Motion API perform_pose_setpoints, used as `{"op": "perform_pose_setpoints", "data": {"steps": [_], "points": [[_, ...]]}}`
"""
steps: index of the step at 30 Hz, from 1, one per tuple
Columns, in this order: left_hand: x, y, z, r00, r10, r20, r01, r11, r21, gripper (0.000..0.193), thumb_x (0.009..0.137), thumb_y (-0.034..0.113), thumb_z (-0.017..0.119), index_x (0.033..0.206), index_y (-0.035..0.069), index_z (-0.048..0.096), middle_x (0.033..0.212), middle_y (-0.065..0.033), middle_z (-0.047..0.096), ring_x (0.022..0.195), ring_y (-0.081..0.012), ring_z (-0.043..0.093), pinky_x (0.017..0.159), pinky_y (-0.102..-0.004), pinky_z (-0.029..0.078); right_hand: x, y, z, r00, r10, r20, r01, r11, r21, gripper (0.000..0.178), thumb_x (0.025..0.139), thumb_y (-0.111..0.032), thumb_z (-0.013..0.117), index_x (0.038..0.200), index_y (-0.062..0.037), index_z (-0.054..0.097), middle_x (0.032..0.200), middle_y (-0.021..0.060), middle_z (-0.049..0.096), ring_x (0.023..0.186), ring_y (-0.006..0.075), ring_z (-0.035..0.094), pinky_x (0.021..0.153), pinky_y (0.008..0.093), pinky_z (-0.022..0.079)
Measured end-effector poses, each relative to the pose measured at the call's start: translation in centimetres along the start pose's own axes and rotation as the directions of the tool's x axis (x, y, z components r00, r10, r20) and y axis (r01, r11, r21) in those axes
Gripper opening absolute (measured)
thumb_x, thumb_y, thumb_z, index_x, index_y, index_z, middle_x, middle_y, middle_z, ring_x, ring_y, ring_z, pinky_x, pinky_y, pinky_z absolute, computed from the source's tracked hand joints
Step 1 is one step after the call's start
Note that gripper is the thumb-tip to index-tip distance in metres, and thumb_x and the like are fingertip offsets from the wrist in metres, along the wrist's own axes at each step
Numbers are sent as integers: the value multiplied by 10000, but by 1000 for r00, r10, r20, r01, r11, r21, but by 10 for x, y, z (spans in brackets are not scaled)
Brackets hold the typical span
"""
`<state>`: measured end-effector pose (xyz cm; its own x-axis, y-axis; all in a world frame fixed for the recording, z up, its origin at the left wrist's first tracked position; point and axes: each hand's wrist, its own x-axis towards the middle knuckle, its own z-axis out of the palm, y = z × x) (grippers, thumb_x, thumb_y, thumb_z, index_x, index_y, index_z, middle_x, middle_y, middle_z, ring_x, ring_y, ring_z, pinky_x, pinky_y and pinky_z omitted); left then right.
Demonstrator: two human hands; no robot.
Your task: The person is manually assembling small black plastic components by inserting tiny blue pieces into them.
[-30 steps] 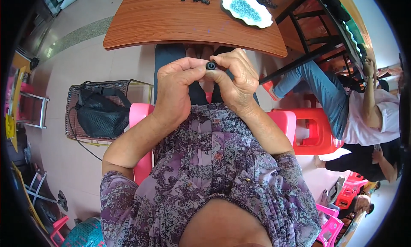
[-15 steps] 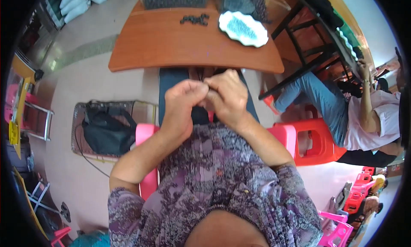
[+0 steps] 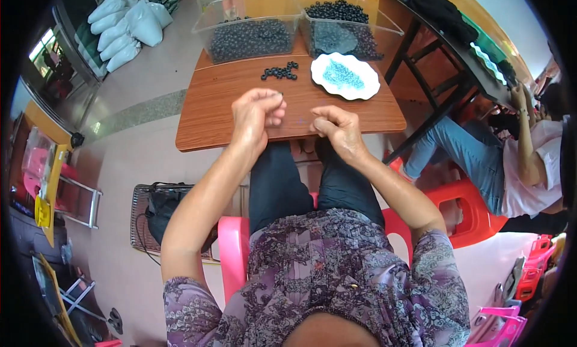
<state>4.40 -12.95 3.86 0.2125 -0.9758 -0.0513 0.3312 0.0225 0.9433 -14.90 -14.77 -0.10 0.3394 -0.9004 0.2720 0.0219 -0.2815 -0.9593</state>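
My left hand (image 3: 257, 117) is held over the table's near edge, thumb and fingers pinched together. A tiny dark speck shows at its fingertips, too small to name. To its right, my right hand (image 3: 339, 130) has its fingers curled in toward the thumb; whatever it may hold is hidden. A gap separates the two hands. Beyond them lies a loose cluster of small black ring-shaped pieces (image 3: 280, 72). A white scalloped plate (image 3: 320, 65) farther right bears many tiny bluish pieces (image 3: 344, 75).
Two clear plastic bins (image 3: 252, 40) (image 3: 339, 31) full of black pieces stand along the far side of the brown table (image 3: 210, 112). At right, a person (image 3: 535, 160) sits by a dark table (image 3: 448, 40) and a red stool (image 3: 475, 218). A wire basket (image 3: 139, 214) with a black bag is on the floor at left.
My hands were together near my lap; now they are apart and farther forward, over the table edge. The view has tilted up, showing more of the bins.
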Motion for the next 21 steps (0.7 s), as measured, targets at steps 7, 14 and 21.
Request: {"op": "perform_pose_setpoints", "data": {"steps": [7,14,21], "points": [[132,78,9,931,364,25,-353,880,319,75,676,-22,640,739,0,609,633,-83,603,487,-128,544,392,-261,404,-9,13,-14,994,99,54,-94,992,-90,177,854,-12,569,1010,54,620,795,79,667,688,89,587,612,213,459],[265,131,-46,432,851,298,-306,-172,936,275,682,123,682,950,60,668,840,-131,663,737,-302,621,685,-405,503,-7,12,-12,986,144,87,-135,986,-101,175,847,-7,574,1002,49,633,779,78,669,689,85,583,611,211,458],[163,19,-39,679,632,374,-528,67,846,249,697,142,688,924,48,649,929,-161,641,857,-330,604,772,-424,468,-4,21,-14,989,-35,144,64,978,-200,174,826,39,580,989,39,640,775,75,651,680,102,590,590,228,472]]}}
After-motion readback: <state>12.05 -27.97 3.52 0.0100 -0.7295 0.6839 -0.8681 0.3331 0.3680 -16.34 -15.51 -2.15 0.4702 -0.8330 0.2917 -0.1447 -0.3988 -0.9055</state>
